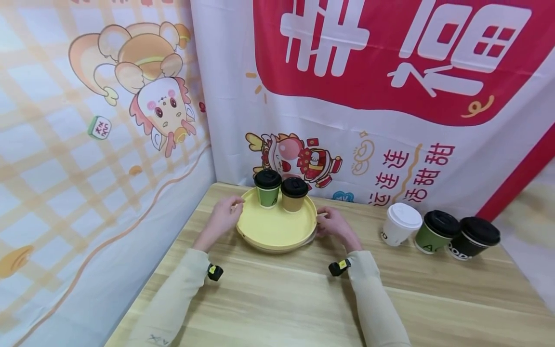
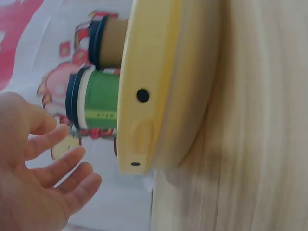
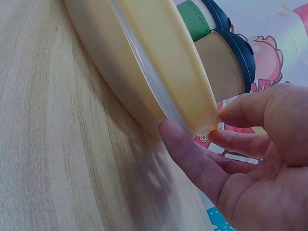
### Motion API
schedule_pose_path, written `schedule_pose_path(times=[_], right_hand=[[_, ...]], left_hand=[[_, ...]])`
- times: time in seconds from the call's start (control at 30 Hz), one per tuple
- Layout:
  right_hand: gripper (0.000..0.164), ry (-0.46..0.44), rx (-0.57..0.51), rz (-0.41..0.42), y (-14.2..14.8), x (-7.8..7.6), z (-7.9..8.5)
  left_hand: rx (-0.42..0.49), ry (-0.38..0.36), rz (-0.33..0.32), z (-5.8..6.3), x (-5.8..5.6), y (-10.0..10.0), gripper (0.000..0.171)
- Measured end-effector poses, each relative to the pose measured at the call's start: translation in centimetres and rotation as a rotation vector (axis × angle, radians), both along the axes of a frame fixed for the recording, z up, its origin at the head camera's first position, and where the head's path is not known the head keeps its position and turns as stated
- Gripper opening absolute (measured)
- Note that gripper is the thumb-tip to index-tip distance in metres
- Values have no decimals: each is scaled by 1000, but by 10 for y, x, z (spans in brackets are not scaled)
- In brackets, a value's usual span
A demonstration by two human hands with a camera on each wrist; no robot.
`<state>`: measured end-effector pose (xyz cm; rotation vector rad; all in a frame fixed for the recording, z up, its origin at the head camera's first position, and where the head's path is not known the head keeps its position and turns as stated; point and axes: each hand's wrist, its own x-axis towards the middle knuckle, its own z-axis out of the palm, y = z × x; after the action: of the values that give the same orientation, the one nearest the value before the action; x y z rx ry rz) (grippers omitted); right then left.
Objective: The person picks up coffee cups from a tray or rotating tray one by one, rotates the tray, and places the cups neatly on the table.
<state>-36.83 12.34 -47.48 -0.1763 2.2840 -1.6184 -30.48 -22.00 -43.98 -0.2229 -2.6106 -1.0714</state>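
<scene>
A round yellow tray (image 1: 273, 231) with a raised rim stands near the back edge of the table, over a paler rounded base. On its far part are two lidded paper cups, a green cup (image 1: 268, 193) and a brown cup (image 1: 293, 201), both upright with black lids. My left hand (image 1: 226, 212) is beside the tray's left rim; in the left wrist view a gap separates its loosely bent fingers (image 2: 72, 166) from the tray. At the right rim my right hand (image 1: 334, 224) grips the tray's edge between its fingertips (image 3: 174, 134), some above and some below.
To the right, a white cup (image 1: 400, 226), another green cup (image 1: 433, 233) and a black cup (image 1: 470, 241) stand in a row on the wooden table (image 1: 277, 299). Printed cloth (image 1: 225, 96) hangs close behind the tray and along the left side.
</scene>
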Motion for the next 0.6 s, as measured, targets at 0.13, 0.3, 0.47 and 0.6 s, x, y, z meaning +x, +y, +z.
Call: schedule_pose_path(times=[0.13, 0.3, 0.47, 0.6], right_hand=[[29, -6, 2, -10, -1, 0, -1], [32, -2, -3, -7, -3, 0, -1], [32, -1, -2, -13, -2, -1, -2], [30, 0, 8, -22, -1, -3, -3]], left_hand=[[-118, 107, -66, -2, 8, 10, 22], [-236, 107, -112, -3, 22, 20, 21], [-355, 193, -211, -6, 31, 26, 23], [-437, 289, -265, -10, 34, 29, 25]])
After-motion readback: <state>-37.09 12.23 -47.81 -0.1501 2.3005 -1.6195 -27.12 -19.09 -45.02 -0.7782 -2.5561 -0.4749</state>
